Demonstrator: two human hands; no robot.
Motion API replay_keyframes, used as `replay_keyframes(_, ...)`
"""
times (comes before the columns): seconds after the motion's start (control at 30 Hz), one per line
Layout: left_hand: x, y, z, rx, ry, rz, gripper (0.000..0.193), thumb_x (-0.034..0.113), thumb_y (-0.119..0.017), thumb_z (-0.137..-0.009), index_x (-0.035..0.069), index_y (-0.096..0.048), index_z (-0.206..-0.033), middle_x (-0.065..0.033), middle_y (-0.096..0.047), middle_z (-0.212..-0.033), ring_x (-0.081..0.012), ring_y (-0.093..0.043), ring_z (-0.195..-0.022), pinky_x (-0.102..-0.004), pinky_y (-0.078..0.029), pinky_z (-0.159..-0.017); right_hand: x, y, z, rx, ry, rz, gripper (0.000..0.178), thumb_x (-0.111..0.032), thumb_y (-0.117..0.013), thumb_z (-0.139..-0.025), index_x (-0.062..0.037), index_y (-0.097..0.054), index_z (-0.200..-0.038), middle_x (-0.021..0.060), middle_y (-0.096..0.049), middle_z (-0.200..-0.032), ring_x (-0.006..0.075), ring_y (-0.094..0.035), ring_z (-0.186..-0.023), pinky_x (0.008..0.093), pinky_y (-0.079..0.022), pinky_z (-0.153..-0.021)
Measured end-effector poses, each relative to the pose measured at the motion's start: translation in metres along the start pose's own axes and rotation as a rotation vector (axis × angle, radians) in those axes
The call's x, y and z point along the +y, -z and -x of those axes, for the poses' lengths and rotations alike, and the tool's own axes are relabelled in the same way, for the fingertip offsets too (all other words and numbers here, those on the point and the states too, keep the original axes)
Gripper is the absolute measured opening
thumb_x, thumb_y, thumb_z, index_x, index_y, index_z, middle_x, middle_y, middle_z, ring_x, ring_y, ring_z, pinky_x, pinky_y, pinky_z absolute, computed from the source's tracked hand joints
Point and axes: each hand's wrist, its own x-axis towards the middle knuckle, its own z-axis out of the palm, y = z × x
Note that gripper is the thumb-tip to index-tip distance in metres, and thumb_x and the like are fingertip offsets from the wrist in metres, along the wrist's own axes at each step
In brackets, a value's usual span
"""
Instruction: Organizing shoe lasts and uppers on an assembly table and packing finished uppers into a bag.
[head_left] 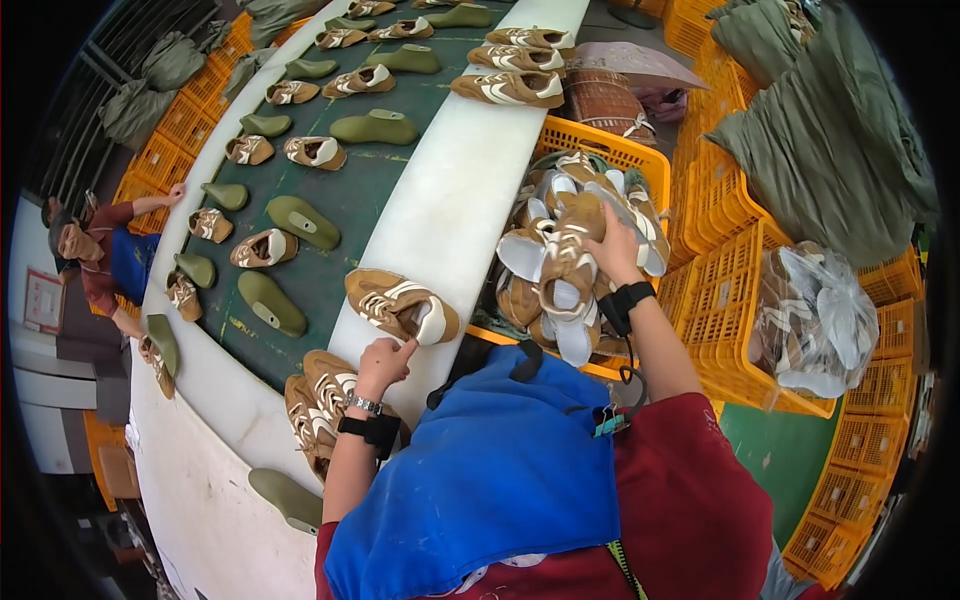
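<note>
My right hand (617, 248) reaches into a yellow plastic crate (625, 150) at my right and grips a tan sneaker (572, 245) with white stripes and laces. That sneaker lies over a pile of similar shoes with white insoles. Beside the near edge of the white tabletop, my left hand (385, 365) has its index finger stretched toward the heel of a tan sneaker pair (385, 300), with nothing visible held. Whether the fingertip touches that heel is hard to tell. More tan sneakers (320, 390) sit partly hidden behind my left wrist.
Rows of tan shoes and olive-green shoe lasts (300, 220) lie along the green conveyor belt (225, 295). Another person (95, 250) works at its far left side. Stacked yellow crates (725, 290) with grey cloths (830, 130) and a plastic bag of shoes (815, 320) stand at right.
</note>
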Motion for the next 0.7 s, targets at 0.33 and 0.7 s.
replay_keyframes(0.33,0.038,-0.006,0.039,0.300,-0.424,-0.094,0.025,0.025,-0.063,-0.079,0.002,-0.062,-0.089,-0.0165,-0.065,-0.072,-0.0326,-0.063,-0.069,-0.0394,-0.050,-0.064,-0.029,-0.019,0.051,-0.180,0.162,0.354,0.083,-0.026,-0.074,-0.065,-0.0169,-0.031,-0.136,0.0268,-0.047,-0.112,0.0407,-0.051,-0.102,0.0441,-0.044,-0.085)
replay_keyframes(0.7,0.067,0.014,0.044,-0.243,-0.501,1.127,0.060,0.013,-0.063,-0.081,0.002,-0.033,-0.132,-0.0115,-0.049,-0.123,-0.0182,-0.051,-0.108,-0.0318,-0.041,-0.093,-0.115,0.009,0.098,-0.646,0.725,-0.701,0.052,-0.016,-0.067,-0.077,-0.0060,-0.047,-0.124,0.0131,-0.048,-0.126,0.0214,-0.053,-0.105,0.0311,-0.048,-0.080)
